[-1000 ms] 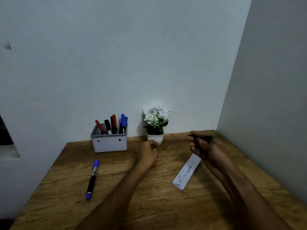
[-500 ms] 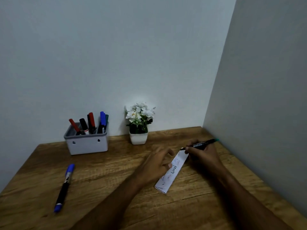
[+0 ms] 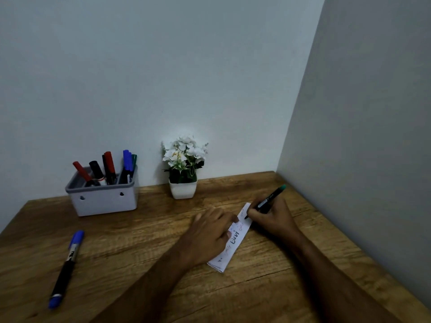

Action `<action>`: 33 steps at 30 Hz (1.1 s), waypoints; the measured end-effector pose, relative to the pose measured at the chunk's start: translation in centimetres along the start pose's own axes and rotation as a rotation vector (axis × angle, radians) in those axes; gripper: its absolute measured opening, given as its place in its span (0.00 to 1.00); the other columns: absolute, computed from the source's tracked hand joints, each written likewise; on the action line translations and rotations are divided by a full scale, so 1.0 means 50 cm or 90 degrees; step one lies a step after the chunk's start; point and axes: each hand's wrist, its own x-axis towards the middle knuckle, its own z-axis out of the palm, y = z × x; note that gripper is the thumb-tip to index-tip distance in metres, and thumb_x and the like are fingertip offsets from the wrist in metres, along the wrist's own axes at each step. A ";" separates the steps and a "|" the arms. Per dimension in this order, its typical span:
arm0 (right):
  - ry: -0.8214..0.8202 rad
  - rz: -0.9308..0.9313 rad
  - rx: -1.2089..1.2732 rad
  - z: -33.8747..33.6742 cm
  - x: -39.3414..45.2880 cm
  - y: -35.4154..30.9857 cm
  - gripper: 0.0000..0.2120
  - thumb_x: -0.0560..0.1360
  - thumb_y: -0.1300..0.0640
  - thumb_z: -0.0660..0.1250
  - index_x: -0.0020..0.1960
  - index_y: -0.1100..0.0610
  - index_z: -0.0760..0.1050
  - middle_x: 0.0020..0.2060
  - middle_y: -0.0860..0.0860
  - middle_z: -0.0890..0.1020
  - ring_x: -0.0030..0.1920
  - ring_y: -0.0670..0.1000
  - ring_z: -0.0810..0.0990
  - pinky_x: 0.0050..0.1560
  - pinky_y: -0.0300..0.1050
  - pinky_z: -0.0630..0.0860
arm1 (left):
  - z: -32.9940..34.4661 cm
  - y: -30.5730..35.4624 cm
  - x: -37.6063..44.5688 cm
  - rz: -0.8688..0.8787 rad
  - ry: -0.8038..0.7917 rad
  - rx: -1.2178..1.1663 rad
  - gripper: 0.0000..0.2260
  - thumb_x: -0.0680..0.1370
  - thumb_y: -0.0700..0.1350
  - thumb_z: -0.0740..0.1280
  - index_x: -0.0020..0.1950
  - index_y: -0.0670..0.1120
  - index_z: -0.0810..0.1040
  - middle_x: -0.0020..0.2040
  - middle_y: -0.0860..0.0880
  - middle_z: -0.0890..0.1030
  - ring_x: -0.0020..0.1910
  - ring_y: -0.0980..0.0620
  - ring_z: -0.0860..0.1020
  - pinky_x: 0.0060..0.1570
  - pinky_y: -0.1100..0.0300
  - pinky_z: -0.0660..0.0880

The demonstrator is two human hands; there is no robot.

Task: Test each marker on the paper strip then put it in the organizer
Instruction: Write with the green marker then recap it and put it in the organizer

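A white paper strip [image 3: 234,244] with scribbles lies slantwise on the wooden desk [image 3: 140,252]. My left hand [image 3: 207,234] presses flat on its left edge, fingers spread. My right hand [image 3: 271,216] grips a black marker with a green end [image 3: 270,198], its tip touching the strip's far end. A grey-rimmed white organizer [image 3: 102,199] stands at the back left with several red, black, blue and green markers in it. A blue-capped marker [image 3: 66,268] lies loose on the desk at the left.
A small white pot of white flowers [image 3: 183,169] stands against the back wall between the organizer and my hands. A side wall [image 3: 361,159] closes the desk on the right, close to my right hand.
My left hand came off the cap area near the flower pot and settled flat on the strip. My right hand lowered the green marker until its tip met the paper. The view shifted right.
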 end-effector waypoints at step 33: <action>-0.028 -0.014 -0.054 0.005 0.003 0.003 0.09 0.73 0.67 0.72 0.35 0.59 0.82 0.30 0.45 0.85 0.33 0.42 0.84 0.31 0.33 0.74 | -0.002 0.003 -0.009 -0.147 -0.089 0.116 0.34 0.81 0.63 0.49 0.81 0.45 0.43 0.81 0.49 0.43 0.79 0.54 0.40 0.78 0.53 0.40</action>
